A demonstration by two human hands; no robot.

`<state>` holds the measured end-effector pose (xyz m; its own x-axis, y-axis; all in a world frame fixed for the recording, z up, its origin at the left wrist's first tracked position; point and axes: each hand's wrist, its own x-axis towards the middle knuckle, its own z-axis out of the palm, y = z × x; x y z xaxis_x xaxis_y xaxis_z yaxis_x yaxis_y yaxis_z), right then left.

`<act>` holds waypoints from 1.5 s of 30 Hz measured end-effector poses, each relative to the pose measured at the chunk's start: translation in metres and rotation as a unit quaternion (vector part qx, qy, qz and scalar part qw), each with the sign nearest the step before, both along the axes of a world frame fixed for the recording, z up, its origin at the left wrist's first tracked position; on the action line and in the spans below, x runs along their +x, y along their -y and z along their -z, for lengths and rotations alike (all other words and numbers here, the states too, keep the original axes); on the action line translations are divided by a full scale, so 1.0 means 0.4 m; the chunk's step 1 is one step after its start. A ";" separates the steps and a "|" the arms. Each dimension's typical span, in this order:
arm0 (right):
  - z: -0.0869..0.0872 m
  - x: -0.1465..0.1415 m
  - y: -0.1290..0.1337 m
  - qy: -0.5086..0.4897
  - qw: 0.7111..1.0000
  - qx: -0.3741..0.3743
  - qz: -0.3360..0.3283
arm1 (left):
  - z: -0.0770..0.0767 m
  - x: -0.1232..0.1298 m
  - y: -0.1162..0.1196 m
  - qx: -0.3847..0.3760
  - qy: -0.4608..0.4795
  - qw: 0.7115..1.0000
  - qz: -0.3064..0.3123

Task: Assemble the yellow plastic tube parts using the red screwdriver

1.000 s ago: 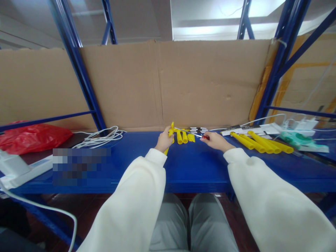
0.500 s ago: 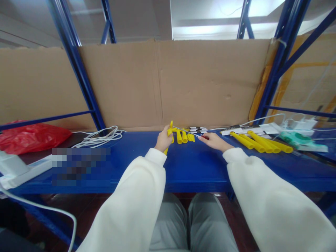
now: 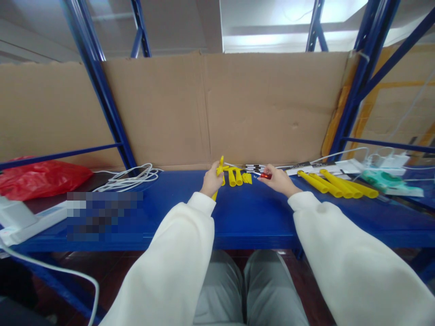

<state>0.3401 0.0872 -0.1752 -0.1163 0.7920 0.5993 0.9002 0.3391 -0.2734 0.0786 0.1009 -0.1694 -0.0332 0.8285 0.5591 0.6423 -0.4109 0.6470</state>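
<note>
My left hand is closed round a yellow plastic part near the back of the blue table. My right hand grips the red handle of a screwdriver, whose thin shaft points left toward the yellow part; whether its tip touches the part is too small to tell. Between the hands lie yellow tubes and several small yellow pieces. Behind them are black-and-white items.
Several long yellow tubes lie on the right, beside a green-and-white packet. White cables, a red bag and a white power strip are on the left. Cardboard stands behind.
More of the red screwdriver handle shows at my right hand, whose fingers have shifted slightly up and to the right. My left hand has stayed nearly still with the yellow part.
</note>
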 end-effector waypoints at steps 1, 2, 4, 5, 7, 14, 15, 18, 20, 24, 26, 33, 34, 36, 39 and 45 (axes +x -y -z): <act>-0.001 -0.001 0.001 0.001 1.000 -0.006 0.002 | 0.000 0.000 0.000 0.002 0.001 1.000 0.003; -0.002 -0.003 0.002 0.004 1.000 -0.016 0.002 | 0.000 0.001 0.001 0.003 0.002 1.000 0.004; -0.005 -0.006 0.003 0.020 0.999 -0.038 -0.002 | 0.000 0.002 0.002 0.001 0.002 1.000 0.000; -0.006 -0.008 0.003 0.030 0.999 -0.044 -0.008 | -0.001 0.002 0.002 0.000 0.002 1.000 -0.004; -0.009 -0.009 0.001 0.049 0.998 -0.041 -0.026 | -0.001 0.002 0.003 0.000 0.002 1.000 -0.010; -0.004 -0.002 -0.007 0.037 0.999 -0.005 -0.014 | -0.004 0.003 0.006 -0.003 0.002 1.000 -0.008; -0.003 -0.001 -0.006 0.036 0.999 -0.002 -0.007 | -0.005 0.003 0.007 -0.002 0.004 1.000 -0.012; -0.004 -0.006 0.002 0.041 0.999 0.006 0.005 | -0.007 0.002 0.010 0.003 0.006 1.000 -0.019; -0.008 -0.011 0.009 0.051 0.999 -0.001 0.010 | -0.007 0.001 0.011 0.001 0.005 1.000 -0.019; -0.018 -0.021 0.018 0.070 0.997 -0.029 0.009 | -0.007 0.000 0.011 -0.010 0.012 1.000 -0.017; -0.020 -0.023 0.020 0.070 0.997 -0.037 0.010 | -0.007 0.000 0.011 -0.004 0.016 1.000 -0.017; -0.009 -0.015 0.009 0.055 0.997 -0.029 0.044 | -0.005 0.002 0.009 0.007 0.015 1.000 -0.018; -0.007 -0.015 0.008 0.056 0.997 -0.028 0.041 | -0.004 0.002 0.008 0.008 0.017 1.000 -0.018; -0.007 -0.016 0.010 0.055 0.997 -0.029 0.035 | -0.003 0.002 0.007 0.011 0.021 1.000 -0.015; -0.017 -0.023 0.023 0.061 0.997 -0.040 0.039 | -0.004 0.001 0.008 0.018 0.022 1.000 -0.008; -0.036 -0.036 0.041 0.088 0.993 -0.062 0.041 | -0.007 -0.002 0.012 0.006 0.036 0.999 0.004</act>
<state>0.3256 0.0706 -0.1609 -0.1426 0.8697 0.4725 0.9608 0.2363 -0.1450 0.0779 0.0961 -0.1666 -0.0673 0.8223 0.5650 0.5907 -0.4235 0.6868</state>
